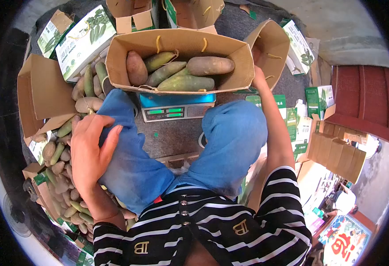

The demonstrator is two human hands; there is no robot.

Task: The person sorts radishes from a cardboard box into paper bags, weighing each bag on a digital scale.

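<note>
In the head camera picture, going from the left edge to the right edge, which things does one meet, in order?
Open brown carton → pile of loose produce → left hand on the knee → carton of produce on the scale → right hand at that carton's right end → green printed boxes → stack of flat cartons.

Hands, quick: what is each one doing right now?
Left hand: open, resting on the knee, holding nothing.
Right hand: at the flap of the box; grip cannot be told.
</note>
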